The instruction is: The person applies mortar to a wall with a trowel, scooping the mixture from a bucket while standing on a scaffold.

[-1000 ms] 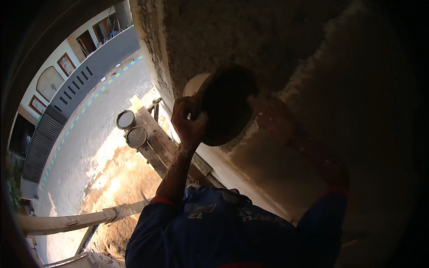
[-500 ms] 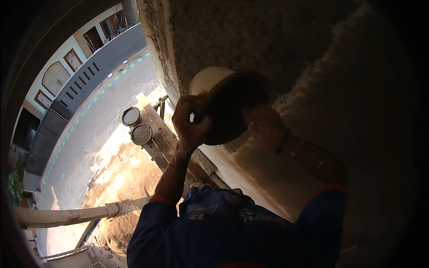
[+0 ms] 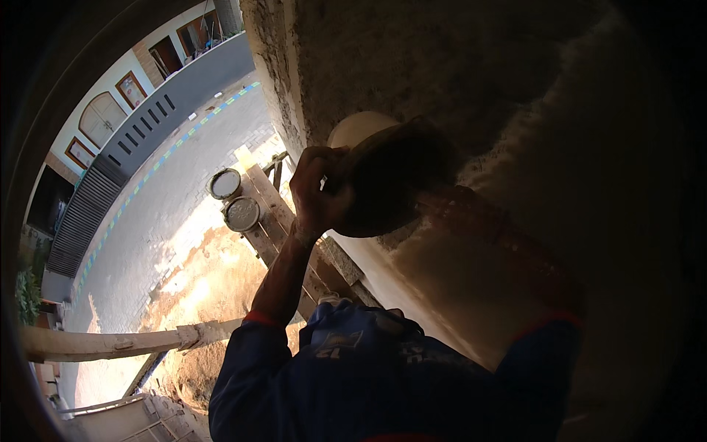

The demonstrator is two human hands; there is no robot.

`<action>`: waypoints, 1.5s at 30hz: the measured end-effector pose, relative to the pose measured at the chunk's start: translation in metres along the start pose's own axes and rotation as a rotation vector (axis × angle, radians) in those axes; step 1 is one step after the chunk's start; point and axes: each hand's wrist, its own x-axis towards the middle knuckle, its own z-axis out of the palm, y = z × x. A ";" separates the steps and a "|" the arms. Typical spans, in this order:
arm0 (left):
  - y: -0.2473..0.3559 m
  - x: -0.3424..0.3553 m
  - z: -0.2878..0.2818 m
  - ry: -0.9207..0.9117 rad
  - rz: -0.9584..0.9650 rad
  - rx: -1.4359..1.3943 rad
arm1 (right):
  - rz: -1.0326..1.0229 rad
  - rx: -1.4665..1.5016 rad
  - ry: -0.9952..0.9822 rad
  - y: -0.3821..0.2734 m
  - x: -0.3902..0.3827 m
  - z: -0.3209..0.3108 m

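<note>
My left hand (image 3: 318, 190) grips a round bowl (image 3: 383, 180) by its left rim, the thumb toward me and the fingers bent around the edge. The bowl is pale outside, dark inside, and tilted with its mouth toward me, close to the wall. My right hand (image 3: 460, 208) is at the bowl's right side, in deep shadow and smeared. Its fingers do not show clearly, and I cannot make out whether it holds anything. Beyond the hands, the wall (image 3: 420, 66) is rough and dark, with a ragged edge running down to a smoother area (image 3: 530, 243).
Two round buckets, one with pale contents (image 3: 224, 183) and one with grey (image 3: 241, 214), stand on wooden planks (image 3: 274, 221) below left. A pole (image 3: 110, 345) crosses the lower left. Far below lie a paved street (image 3: 169, 206), sandy ground (image 3: 213, 272) and a grey fence (image 3: 158, 110).
The view has shifted slightly, so the street and buckets sit farther right. My right hand has moved a little right and down along the bowl. The left keeps its grip.
</note>
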 end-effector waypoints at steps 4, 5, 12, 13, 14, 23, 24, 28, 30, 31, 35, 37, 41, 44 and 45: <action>0.000 -0.004 -0.002 -0.042 -0.044 -0.032 | -0.123 -0.419 0.156 -0.003 -0.040 0.030; 0.004 -0.001 0.000 -0.052 -0.054 -0.069 | -0.185 -0.347 0.213 -0.002 -0.048 0.046; 0.018 0.007 0.022 -0.079 -0.135 -0.172 | -0.485 -0.938 0.495 0.017 -0.054 0.019; 0.018 0.006 0.025 -0.084 -0.134 -0.175 | -0.462 -1.088 0.511 0.018 -0.049 0.009; 0.018 0.005 0.030 -0.096 -0.155 -0.180 | -0.439 -1.187 0.517 0.019 -0.046 0.002; 0.010 -0.008 0.046 -0.114 -0.333 -0.084 | -0.249 -1.387 0.278 0.044 -0.027 -0.023; 0.007 -0.011 0.047 -0.125 -0.304 -0.008 | -0.246 -1.441 0.222 0.050 -0.023 -0.023; -0.007 -0.016 0.046 -0.111 -0.471 0.056 | -0.379 -1.653 0.025 0.062 -0.002 -0.036; -0.013 -0.014 0.043 -0.017 -0.440 0.213 | 0.039 -1.263 0.198 0.067 -0.003 -0.032; -0.024 -0.018 0.047 0.052 -0.507 0.132 | 0.044 -0.921 0.224 0.062 -0.012 -0.035; -0.056 -0.032 0.010 0.198 -0.701 0.108 | -0.082 -1.341 0.239 0.018 -0.019 0.023; -0.068 -0.046 -0.003 0.249 -0.751 0.145 | -0.422 -1.373 0.106 -0.003 -0.031 0.031; -0.083 -0.075 -0.026 0.293 -0.752 0.285 | -0.201 -1.919 0.261 -0.072 -0.059 0.111; -0.091 -0.097 -0.043 0.268 -0.744 0.386 | -0.325 -1.946 0.302 -0.106 -0.063 0.143; -0.091 -0.104 -0.044 0.279 -0.736 0.371 | -0.368 -1.964 0.329 -0.117 -0.065 0.157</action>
